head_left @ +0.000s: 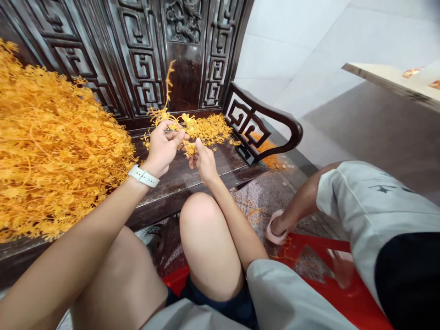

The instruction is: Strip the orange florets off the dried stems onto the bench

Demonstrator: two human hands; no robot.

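Hands are picking apart a yellow plastic sprig [178, 123] over the dark wooden bench [192, 174]. The left hand [163, 147] is pinching its stem; the right hand [203, 160] is gripping a small piece (probably being pulled off). Next, a gentle tug seems needed.

We see a dark carved wooden surface [192, 176] carrying a big heap of orange sprigs [51, 151] on its left part and a smaller pile of sprigs [211, 128] by its armrest [264, 123]. A few orange scraps [271, 160] lie on the stone floor [261, 192] beyond.
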